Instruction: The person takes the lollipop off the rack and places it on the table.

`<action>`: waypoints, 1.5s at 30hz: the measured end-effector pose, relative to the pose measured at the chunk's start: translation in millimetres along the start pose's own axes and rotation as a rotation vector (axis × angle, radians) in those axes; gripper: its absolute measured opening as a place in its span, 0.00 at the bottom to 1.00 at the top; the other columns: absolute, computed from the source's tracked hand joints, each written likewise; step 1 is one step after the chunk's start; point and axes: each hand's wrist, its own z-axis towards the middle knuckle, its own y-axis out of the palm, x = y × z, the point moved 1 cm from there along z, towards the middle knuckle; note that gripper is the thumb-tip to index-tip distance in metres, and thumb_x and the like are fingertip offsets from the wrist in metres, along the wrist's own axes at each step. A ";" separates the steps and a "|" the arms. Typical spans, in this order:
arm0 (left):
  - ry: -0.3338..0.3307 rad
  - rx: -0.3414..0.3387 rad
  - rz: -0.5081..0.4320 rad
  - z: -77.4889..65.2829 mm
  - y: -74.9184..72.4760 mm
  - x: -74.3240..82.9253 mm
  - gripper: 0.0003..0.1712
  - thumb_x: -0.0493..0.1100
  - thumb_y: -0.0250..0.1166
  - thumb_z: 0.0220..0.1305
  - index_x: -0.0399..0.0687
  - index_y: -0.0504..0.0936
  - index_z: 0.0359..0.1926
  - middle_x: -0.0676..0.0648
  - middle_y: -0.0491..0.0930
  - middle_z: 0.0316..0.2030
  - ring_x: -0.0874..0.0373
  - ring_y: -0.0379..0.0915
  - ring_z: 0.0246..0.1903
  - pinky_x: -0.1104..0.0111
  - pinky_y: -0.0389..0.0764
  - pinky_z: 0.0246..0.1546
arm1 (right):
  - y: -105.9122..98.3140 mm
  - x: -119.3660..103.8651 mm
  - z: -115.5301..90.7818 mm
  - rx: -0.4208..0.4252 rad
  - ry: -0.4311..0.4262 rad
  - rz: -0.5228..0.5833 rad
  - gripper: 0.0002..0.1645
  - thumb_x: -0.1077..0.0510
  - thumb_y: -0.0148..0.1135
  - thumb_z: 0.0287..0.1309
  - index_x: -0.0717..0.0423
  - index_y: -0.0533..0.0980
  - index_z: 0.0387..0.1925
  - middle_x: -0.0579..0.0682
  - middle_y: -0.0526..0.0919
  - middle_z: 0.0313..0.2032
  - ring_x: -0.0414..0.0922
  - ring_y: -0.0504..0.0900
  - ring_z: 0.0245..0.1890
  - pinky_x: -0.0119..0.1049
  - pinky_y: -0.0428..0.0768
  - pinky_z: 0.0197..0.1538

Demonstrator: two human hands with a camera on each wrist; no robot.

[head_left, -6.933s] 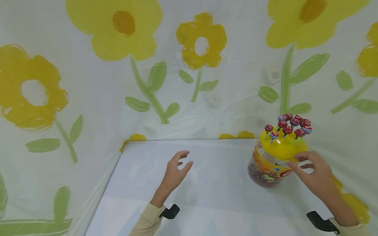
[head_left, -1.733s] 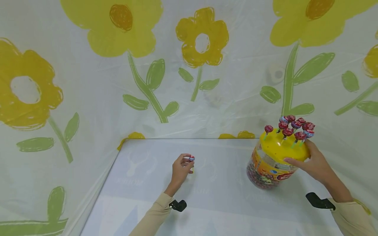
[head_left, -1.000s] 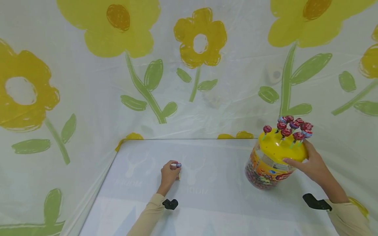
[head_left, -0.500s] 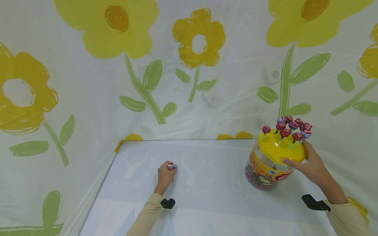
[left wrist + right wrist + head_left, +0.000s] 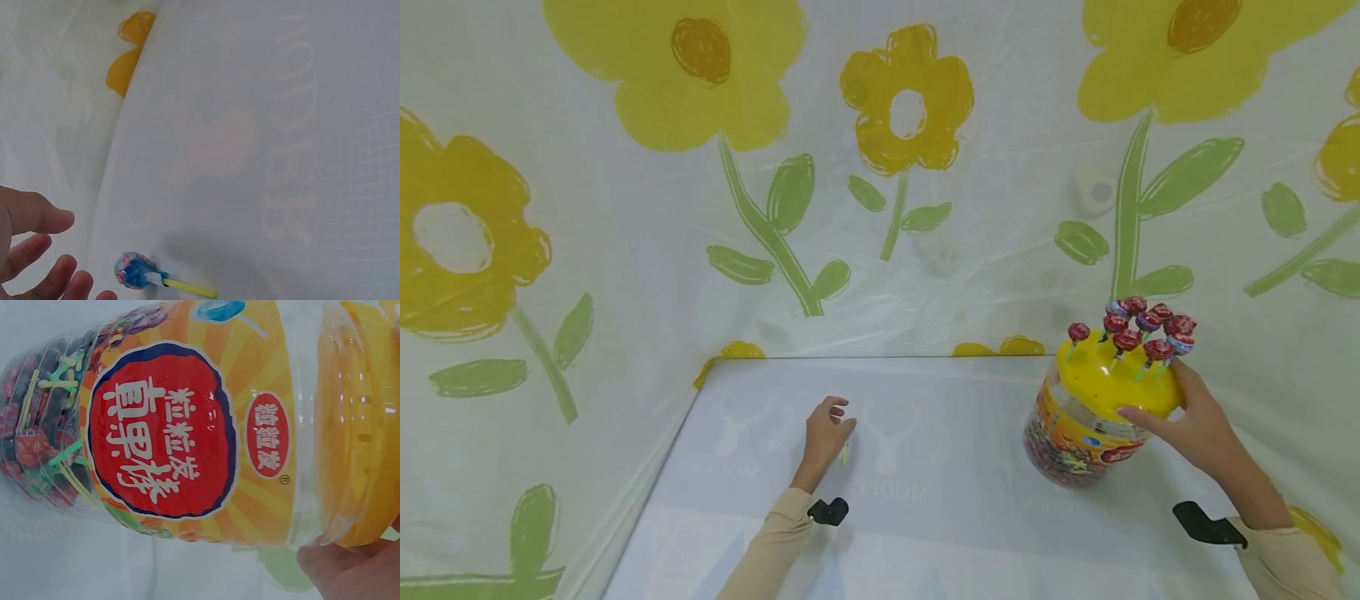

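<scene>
A blue-wrapped lollipop [image 5: 133, 272] with a yellow stick lies on the white table, seen in the left wrist view. Close to it, my left hand [image 5: 825, 435] has its fingers spread and holds nothing; in the head view only the stick [image 5: 845, 454] shows beside the hand. On the right stands a big clear candy jar [image 5: 1075, 442] with an orange label and a yellow lid [image 5: 1108, 385]. Several lollipops [image 5: 1126, 340] stand upright in the lid's holes. My right hand [image 5: 1202, 433] grips the lid's right side, thumb in front and the other fingers mostly hidden behind.
A white table [image 5: 955, 517] with faint printed words and deer heads stretches between the hands. Behind and at the sides hangs a pale curtain [image 5: 1000, 208] with yellow flowers. Lollipops also fill the jar's lower part [image 5: 47, 437].
The left hand, holding the lollipop half a second ago, has let go of it on the table. Since the oldest frame, a blue lollipop left the lid's front and the right hand took hold of the lid.
</scene>
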 end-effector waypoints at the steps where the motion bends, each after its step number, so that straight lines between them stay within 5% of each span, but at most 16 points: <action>1: 0.015 -0.011 -0.011 0.7 -0.3 3.6 0.18 0.34 0.67 0.53 0.37 0.78 0.47 0.36 0.78 0.39 0.47 0.73 0.37 0.57 0.76 0.37 | -0.6 -0.1 -0.1 -0.002 -0.001 -0.005 0.54 0.48 0.66 0.56 0.61 0.45 0.72 0.69 0.58 0.60 0.65 0.61 0.52 0.30 0.74 0.45; 3: 0.031 -0.028 -0.025 1.9 -0.8 11.6 0.18 0.34 0.67 0.53 0.38 0.79 0.47 0.37 0.78 0.39 0.48 0.73 0.38 0.58 0.77 0.38 | -1.7 -0.7 -0.5 -0.008 0.003 0.000 0.54 0.48 0.66 0.56 0.61 0.44 0.72 0.70 0.57 0.60 0.67 0.59 0.53 0.51 0.74 0.52; 5: 0.049 -0.043 -0.044 2.8 -0.5 20.6 0.19 0.35 0.67 0.53 0.38 0.79 0.48 0.39 0.79 0.38 0.49 0.74 0.38 0.59 0.77 0.38 | -2.5 -1.6 -0.8 -0.015 0.014 0.002 0.55 0.48 0.66 0.56 0.63 0.44 0.71 0.72 0.56 0.60 0.69 0.58 0.54 0.69 0.66 0.49; 8: 0.073 -0.058 -0.077 3.8 -0.1 35.6 0.18 0.35 0.68 0.53 0.40 0.79 0.47 0.44 0.79 0.36 0.50 0.76 0.38 0.60 0.78 0.37 | -2.7 -3.0 -1.1 -0.015 0.021 0.008 0.56 0.48 0.66 0.56 0.64 0.43 0.72 0.74 0.54 0.61 0.71 0.56 0.55 0.73 0.62 0.48; 25: 0.236 -0.184 -0.283 1.0 15.5 119.1 0.17 0.36 0.67 0.57 0.45 0.79 0.48 0.43 0.80 0.41 0.52 0.77 0.41 0.65 0.79 0.41 | 1.5 -4.0 -3.6 0.014 0.036 0.011 0.57 0.47 0.66 0.56 0.64 0.41 0.72 0.74 0.54 0.62 0.71 0.55 0.56 0.73 0.61 0.50; 45: 0.350 -0.265 -0.393 -3.7 44.0 177.7 0.15 0.37 0.66 0.59 0.46 0.79 0.48 0.49 0.80 0.41 0.57 0.77 0.40 0.70 0.79 0.40 | 3.9 -3.6 -5.6 0.023 0.061 0.001 0.57 0.46 0.65 0.56 0.64 0.40 0.72 0.75 0.53 0.63 0.71 0.54 0.57 0.72 0.63 0.50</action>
